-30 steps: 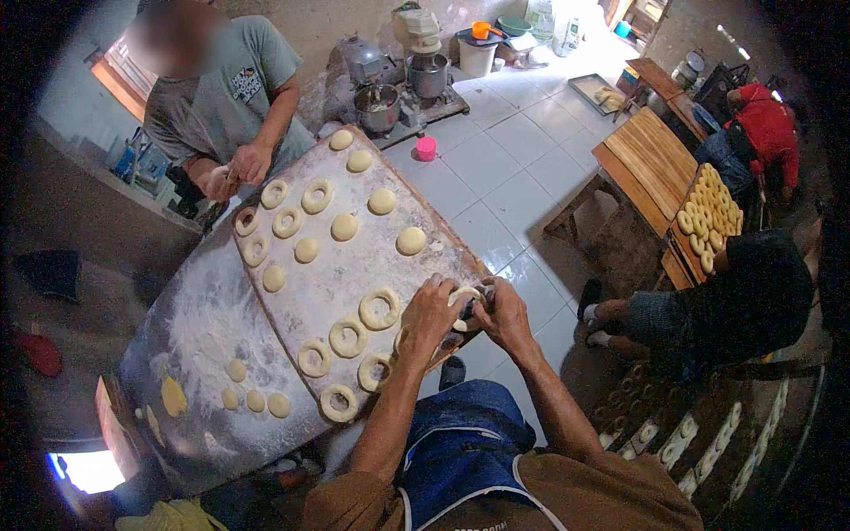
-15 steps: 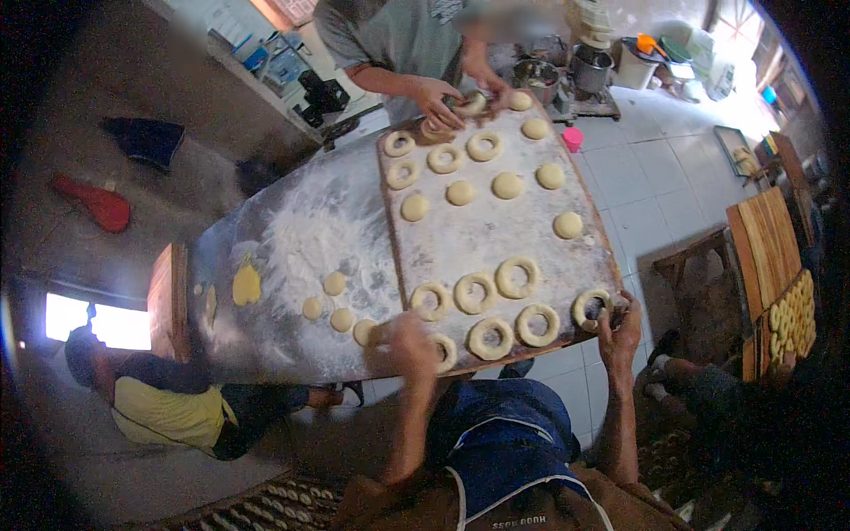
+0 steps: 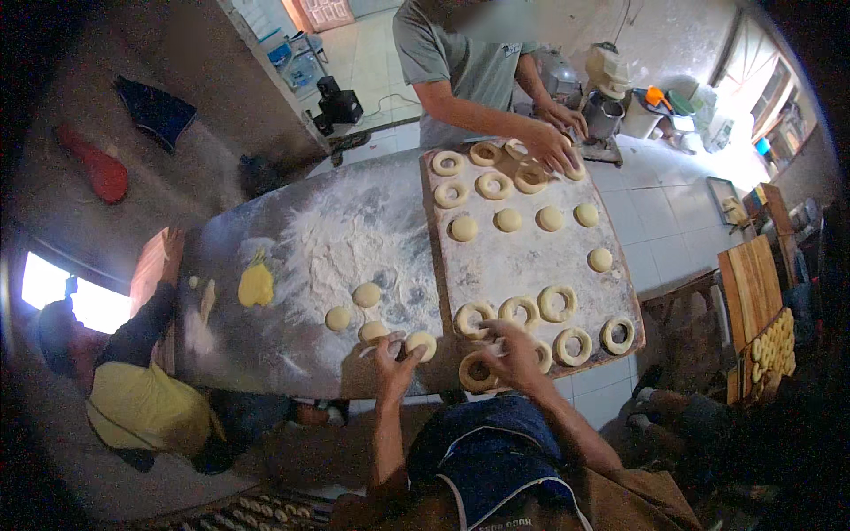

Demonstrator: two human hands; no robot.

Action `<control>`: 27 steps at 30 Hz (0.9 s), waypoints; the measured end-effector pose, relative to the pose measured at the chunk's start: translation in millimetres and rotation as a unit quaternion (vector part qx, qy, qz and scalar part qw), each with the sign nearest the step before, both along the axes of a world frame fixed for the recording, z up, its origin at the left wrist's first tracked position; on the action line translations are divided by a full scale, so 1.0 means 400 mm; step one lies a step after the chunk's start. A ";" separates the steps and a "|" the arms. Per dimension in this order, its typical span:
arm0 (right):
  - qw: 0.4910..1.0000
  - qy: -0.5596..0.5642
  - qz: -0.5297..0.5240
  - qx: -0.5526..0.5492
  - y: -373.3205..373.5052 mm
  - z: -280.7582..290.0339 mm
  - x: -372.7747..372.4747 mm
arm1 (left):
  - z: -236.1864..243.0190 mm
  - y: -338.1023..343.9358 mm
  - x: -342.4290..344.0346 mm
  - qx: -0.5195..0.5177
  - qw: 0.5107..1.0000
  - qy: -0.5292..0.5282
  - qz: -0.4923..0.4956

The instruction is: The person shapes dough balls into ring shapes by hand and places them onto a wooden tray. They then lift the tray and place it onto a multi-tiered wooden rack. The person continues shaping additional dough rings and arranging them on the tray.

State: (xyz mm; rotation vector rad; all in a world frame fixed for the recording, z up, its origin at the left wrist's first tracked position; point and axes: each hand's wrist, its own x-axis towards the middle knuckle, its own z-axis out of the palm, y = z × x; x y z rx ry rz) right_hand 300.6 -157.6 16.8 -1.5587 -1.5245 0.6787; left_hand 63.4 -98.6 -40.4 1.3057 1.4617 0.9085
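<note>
My left hand point(image 3: 396, 365) is at the table's near edge, thumb and finger closed on a pale round dough ball point(image 3: 422, 346). Just left of it lies another dough ball point(image 3: 373, 332), partly covered by my fingertips. Two more balls point(image 3: 367, 295) rest on the floured surface beyond. My right hand point(image 3: 513, 354) hovers over the near left part of the wooden board, fingers apart and holding nothing visible. Under and around it are several dough rings point(image 3: 573, 347), some partly hidden by the hand. A single ring point(image 3: 618, 336) sits at the board's near right corner.
Across the board point(image 3: 531, 265), a person in a grey shirt point(image 3: 478, 80) handles dough rings. Flattened yellow dough point(image 3: 256, 285) lies on the table's left side. Someone in a yellow top point(image 3: 146, 403) is at left. At right, wooden boards point(image 3: 748, 283) hold shaped dough.
My right hand has left the corner ring and moved left across the board. My left hand now grips a dough ball, shifted rightward. The co-worker's hands have moved right, and the view has shifted.
</note>
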 end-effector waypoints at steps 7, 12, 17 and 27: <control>0.950 0.220 0.118 -0.191 0.146 -0.028 -0.194 | 0.134 0.018 -0.004 -0.063 0.984 -0.165 0.008; 0.966 0.195 0.078 -0.151 0.179 -0.069 -0.246 | 0.171 0.050 -0.059 0.049 0.995 -0.034 -0.076; 0.981 0.154 0.047 -0.110 0.201 0.006 -0.309 | 0.096 0.071 -0.098 0.102 0.991 -0.040 -0.075; 0.913 0.368 0.127 -0.126 0.245 -0.115 -0.335 | 0.133 0.078 -0.121 0.024 0.960 -0.243 -0.135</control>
